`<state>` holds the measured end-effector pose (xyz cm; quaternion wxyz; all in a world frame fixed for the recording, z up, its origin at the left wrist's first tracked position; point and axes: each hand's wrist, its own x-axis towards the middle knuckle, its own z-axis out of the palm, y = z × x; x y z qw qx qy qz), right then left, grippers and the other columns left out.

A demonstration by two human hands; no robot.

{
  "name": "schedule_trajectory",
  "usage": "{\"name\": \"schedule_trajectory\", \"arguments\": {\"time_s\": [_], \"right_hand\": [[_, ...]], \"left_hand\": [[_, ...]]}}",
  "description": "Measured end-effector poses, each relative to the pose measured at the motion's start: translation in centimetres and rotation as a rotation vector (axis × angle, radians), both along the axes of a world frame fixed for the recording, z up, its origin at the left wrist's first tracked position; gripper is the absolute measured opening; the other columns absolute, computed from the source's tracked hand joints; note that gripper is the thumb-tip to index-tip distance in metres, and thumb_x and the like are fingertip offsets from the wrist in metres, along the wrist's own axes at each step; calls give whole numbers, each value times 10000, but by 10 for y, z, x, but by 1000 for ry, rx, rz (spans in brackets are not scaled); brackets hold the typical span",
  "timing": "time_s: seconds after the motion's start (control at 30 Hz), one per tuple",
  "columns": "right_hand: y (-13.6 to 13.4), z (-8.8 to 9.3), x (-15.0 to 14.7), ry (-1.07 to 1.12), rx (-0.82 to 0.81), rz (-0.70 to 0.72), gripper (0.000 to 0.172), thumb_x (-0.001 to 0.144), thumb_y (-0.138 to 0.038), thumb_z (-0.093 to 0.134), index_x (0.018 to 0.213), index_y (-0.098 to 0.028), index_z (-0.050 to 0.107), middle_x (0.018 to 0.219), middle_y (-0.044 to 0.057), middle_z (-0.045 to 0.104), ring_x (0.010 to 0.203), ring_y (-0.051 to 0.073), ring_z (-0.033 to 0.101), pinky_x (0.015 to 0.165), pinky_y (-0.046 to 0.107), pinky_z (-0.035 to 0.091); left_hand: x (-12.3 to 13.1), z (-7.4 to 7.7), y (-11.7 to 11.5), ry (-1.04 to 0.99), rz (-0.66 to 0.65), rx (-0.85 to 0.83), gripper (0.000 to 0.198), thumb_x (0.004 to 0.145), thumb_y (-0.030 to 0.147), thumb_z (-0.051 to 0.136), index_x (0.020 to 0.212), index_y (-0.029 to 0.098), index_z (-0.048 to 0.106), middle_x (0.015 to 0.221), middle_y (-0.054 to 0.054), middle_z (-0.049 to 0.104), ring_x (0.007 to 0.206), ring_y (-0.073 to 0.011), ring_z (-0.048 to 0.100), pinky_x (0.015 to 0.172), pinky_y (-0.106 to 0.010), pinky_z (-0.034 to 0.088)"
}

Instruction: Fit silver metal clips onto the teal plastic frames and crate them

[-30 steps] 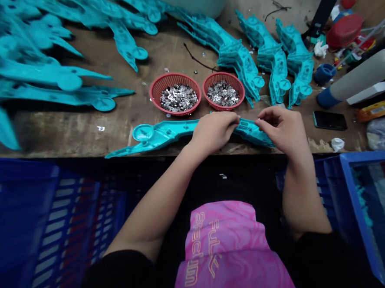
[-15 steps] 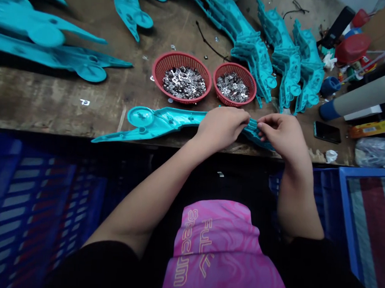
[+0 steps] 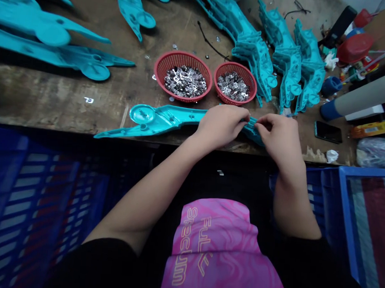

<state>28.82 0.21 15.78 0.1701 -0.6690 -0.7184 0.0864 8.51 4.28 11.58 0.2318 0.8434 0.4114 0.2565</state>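
A long turquoise plastic part (image 3: 171, 116) lies along the front edge of the table, its round disc and pointed tail to the left. My left hand (image 3: 224, 124) is closed over its middle, fingers curled on the far side. At its right stretch my right hand (image 3: 276, 131) has thumb and fingertips pinched together; anything between them is too small to make out. Just behind the part stand a larger red basket (image 3: 157, 70) and a smaller red basket (image 3: 216, 89), both holding small shiny metal clips (image 3: 186, 83).
Stacked turquoise parts lie at the left (image 3: 64, 58) and back right (image 3: 255, 56). Toward the right edge are a phone (image 3: 328, 132), a grey bottle (image 3: 361, 95) and a plastic bag (image 3: 377, 152). Blue crates (image 3: 342, 192) stand below the table edge on both sides.
My right hand has shifted slightly left, nearer to my left hand, along the turquoise part. The left hand keeps its place on it. The view has moved a little.
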Motion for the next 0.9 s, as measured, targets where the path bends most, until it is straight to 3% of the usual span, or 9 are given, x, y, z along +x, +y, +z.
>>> {"name": "schedule_trajectory", "arguments": {"time_s": [0.07, 0.17, 0.27, 0.33, 0.47, 0.57, 0.67, 0.77, 0.9], "right_hand": [[-7, 4, 0, -27, 32, 52, 150, 987, -222, 716, 1014, -213, 863, 1042, 130, 831, 981, 330, 773, 982, 495, 631], [-19, 15, 1, 54, 160, 77, 276, 1040, -242, 670, 1245, -221, 854, 1226, 138, 805, 1059, 308, 767, 986, 474, 644], [-29, 28, -1, 214, 250, 146, 379, 1100, -335, 646, 1454, -295, 776, 1333, 93, 780, 1094, 273, 758, 973, 450, 664], [-33, 34, -4, 290, 268, 218, 392, 1112, -408, 659, 1485, -346, 760, 1337, 63, 780, 1130, 272, 753, 1001, 463, 667], [-35, 38, -10, 342, 277, 229, 292, 1119, -442, 658, 1338, -386, 843, 1259, 65, 787, 1202, 294, 746, 1075, 483, 641], [-32, 38, -8, 354, 256, 225, 232, 1104, -427, 678, 1194, -360, 881, 1203, 85, 790, 1206, 312, 743, 1086, 494, 631], [-25, 36, 0, 376, 204, 206, 224, 1094, -404, 665, 1128, -318, 869, 1201, 88, 802, 1201, 310, 744, 1073, 482, 636], [-10, 32, 11, 454, 106, 159, 221, 1065, -366, 650, 1146, -269, 831, 1169, 80, 818, 1142, 289, 763, 1022, 447, 647], [20, 23, 27, 487, -50, 243, 186, 1001, -309, 662, 1098, -236, 803, 1129, 64, 831, 1079, 259, 767, 980, 406, 629]], "left_hand": [[-3, -2, 3, -81, -25, 0, 188, 1042, 216, 676, 1165, 229, 818, 1246, -76, 853, 1226, -312, 794, 1060, -454, 617], [-7, 0, 6, -311, -72, 93, 155, 1047, 188, 678, 1101, 220, 820, 1311, -79, 834, 1291, -284, 775, 1148, -463, 603], [-8, 13, -2, -528, -55, 158, 127, 1093, 284, 702, 1100, 252, 825, 1246, -57, 837, 1238, -262, 788, 1130, -464, 630], [-5, 24, -15, -584, -18, 126, 177, 1128, 373, 679, 1170, 275, 820, 1192, -43, 840, 1180, -257, 805, 1083, -469, 668], [5, 42, -43, -484, 111, -26, 382, 1188, 487, 543, 1484, 311, 708, 1298, -65, 822, 1261, -279, 803, 1068, -491, 712], [6, 43, -48, -448, 133, -47, 475, 1188, 508, 521, 1600, 292, 620, 1353, -96, 812, 1290, -299, 801, 1072, -487, 718], [0, 35, -37, -365, 107, 57, 469, 1189, 435, 487, 1599, 258, 629, 1393, -103, 811, 1355, -294, 768, 1172, -497, 657], [-6, 22, -21, -79, -2, 183, 503, 1118, 418, 608, 1571, 209, 671, 1553, -127, 740, 1532, -342, 638, 1326, -564, 501], [-9, 0, -10, 174, -79, 209, 597, 1022, 459, 737, 1556, 194, 706, 1644, -148, 673, 1523, -387, 630, 1349, -604, 413]]}}
